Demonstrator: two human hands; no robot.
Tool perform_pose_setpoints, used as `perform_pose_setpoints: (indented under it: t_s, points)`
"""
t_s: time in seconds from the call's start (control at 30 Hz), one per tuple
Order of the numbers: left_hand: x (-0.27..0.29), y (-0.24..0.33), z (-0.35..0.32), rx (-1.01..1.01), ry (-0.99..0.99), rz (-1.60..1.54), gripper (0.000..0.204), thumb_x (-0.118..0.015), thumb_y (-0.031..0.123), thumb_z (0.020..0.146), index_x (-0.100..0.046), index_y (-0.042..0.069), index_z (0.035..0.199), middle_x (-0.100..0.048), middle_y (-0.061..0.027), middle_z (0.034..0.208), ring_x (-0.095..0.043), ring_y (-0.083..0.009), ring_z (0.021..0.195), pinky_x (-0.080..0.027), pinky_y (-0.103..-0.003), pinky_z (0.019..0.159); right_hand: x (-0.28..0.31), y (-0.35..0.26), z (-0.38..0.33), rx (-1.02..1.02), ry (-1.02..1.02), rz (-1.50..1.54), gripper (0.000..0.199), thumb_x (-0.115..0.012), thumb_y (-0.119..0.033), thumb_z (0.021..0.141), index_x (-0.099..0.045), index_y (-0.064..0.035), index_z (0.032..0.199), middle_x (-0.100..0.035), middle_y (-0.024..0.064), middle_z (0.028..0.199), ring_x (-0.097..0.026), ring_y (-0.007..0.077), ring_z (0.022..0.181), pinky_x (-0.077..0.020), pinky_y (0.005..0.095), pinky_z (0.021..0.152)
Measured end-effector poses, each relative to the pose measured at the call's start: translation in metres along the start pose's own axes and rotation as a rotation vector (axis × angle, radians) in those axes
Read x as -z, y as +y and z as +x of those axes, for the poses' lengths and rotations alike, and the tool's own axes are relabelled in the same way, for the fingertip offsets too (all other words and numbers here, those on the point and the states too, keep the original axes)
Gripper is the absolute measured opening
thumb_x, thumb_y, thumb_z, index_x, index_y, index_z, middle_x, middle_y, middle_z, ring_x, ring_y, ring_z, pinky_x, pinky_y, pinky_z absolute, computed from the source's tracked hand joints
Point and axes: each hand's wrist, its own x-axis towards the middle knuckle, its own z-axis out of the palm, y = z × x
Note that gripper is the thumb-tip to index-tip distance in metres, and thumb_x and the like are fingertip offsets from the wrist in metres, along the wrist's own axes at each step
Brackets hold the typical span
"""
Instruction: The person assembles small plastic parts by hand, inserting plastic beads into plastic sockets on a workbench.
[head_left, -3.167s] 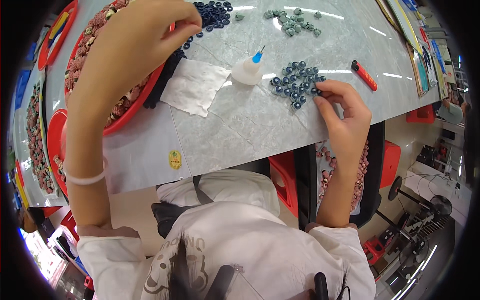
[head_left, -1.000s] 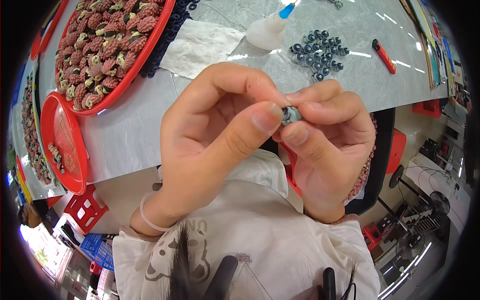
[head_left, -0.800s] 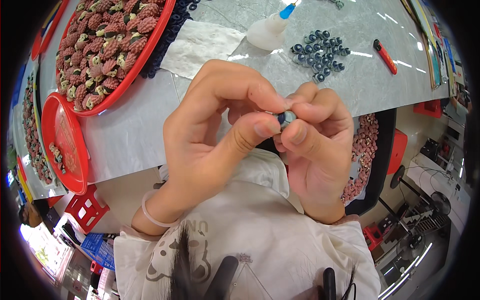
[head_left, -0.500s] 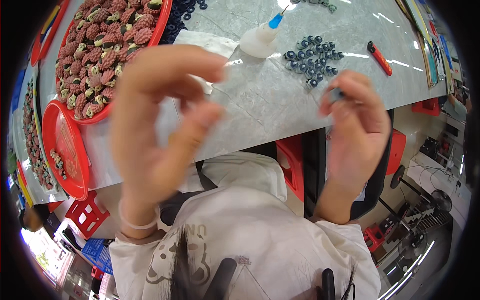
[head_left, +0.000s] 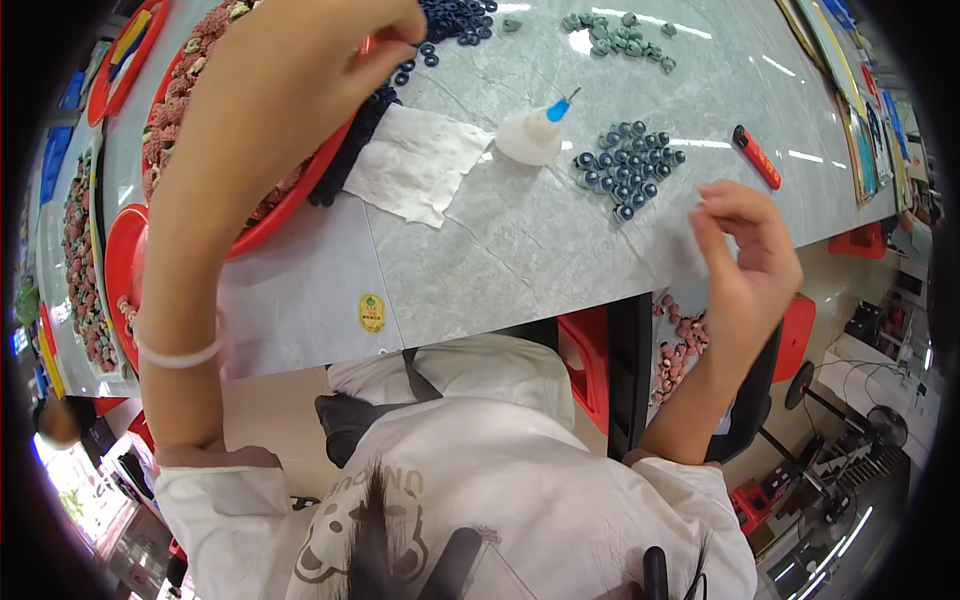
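My left hand (head_left: 318, 62) reaches to the far left, over the rim of a large red tray (head_left: 335, 150). Its thumb and index finger come together in a pinch beside a pile of small dark blue rings (head_left: 455, 22); anything between the tips is too small to make out. Raised over the table's right front part, my right hand (head_left: 750, 245) has curled fingers, with thumb and index tips close together. Whatever they hold, if anything, is hidden. Just left of it stands a cluster of small grey-blue pieces with dark round tops (head_left: 628, 168).
A white squeeze bottle (head_left: 530, 138) with a blue needle tip stands beside a white cloth (head_left: 415, 165). Small grey-green pieces (head_left: 620, 40) lie farther back. A red-and-black cutter (head_left: 757, 158) lies right. Pink figures (head_left: 180, 110) fill the red tray.
My left hand has moved away, up to the blue rings. My right hand has shifted slightly right and nearer; the grey-blue piece at its fingertips no longer shows. The view has shifted.
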Motion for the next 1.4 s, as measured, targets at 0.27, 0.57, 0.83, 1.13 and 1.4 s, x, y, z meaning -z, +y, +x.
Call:
perform_pose_setpoints:
  t_s: [0.27, 0.57, 0.83, 1.13, 1.4]
  points:
    - [-0.025, -0.007, 0.011, -0.305, 0.029, 0.474, 0.006, -0.057, 0.01, 0.07, -0.053, 0.007, 0.073, -0.052, -0.0022, 0.074, -0.05, -0.0195, 0.068, -0.038, -0.029, 0.066, 0.017, 0.002, 0.026, 0.026, 0.065, 0.033, 0.009, -0.054, 0.008, 0.073, -0.056, 0.003, 0.08, -0.058, 0.0081, 0.083, -0.054, 0.0107, 0.072, -0.0417, 0.0197, 0.065]
    - [-0.025, -0.004, 0.014, -0.237, -0.005, 0.453, 0.005, -0.056, 0.007, 0.068, -0.051, 0.005, 0.069, -0.051, -0.0037, 0.07, -0.05, -0.0194, 0.066, -0.038, -0.029, 0.063, -0.057, 0.007, 0.094, 0.358, -0.259, -0.201, 0.012, -0.056, -0.001, 0.073, -0.059, 0.0004, 0.085, -0.06, 0.0043, 0.078, -0.057, 0.0105, 0.071, -0.0438, 0.0207, 0.066]
    - [-0.008, -0.008, 0.007, -0.136, 0.084, 0.055, 0.008, -0.057, 0.009, 0.069, -0.055, 0.006, 0.076, -0.055, -0.0034, 0.074, -0.049, -0.0226, 0.066, -0.04, -0.03, 0.061, -0.05, 0.007, 0.087, 0.379, -0.267, -0.201, 0.013, -0.056, -0.001, 0.072, -0.059, -0.0006, 0.085, -0.06, 0.0047, 0.08, -0.057, 0.0121, 0.071, -0.0446, 0.0232, 0.066]
    - [-0.025, -0.005, 0.012, -0.342, 0.029, 0.41, 0.004, -0.055, 0.007, 0.063, -0.052, 0.005, 0.065, -0.051, -0.0075, 0.064, -0.051, -0.0226, 0.062, -0.038, -0.03, 0.06, -0.01, -0.009, 0.039, -0.077, -0.286, 0.489, 0.019, -0.054, -0.004, 0.074, -0.056, 0.0024, 0.091, -0.053, 0.0091, 0.094, -0.049, 0.012, 0.077, -0.0392, 0.0223, 0.066]
    - [0.002, 0.057, -0.034, 0.386, 0.065, -1.032, 0.015, -0.051, 0.013, 0.075, -0.051, -0.001, 0.082, -0.044, 0.0034, 0.065, -0.037, -0.0018, 0.052, -0.029, -0.016, 0.047, -0.01, -0.033, -0.002, -0.038, -0.299, 0.694, 0.023, -0.056, -0.006, 0.076, -0.051, 0.0049, 0.095, -0.051, 0.0133, 0.09, -0.05, 0.0149, 0.073, -0.0419, 0.0196, 0.059]
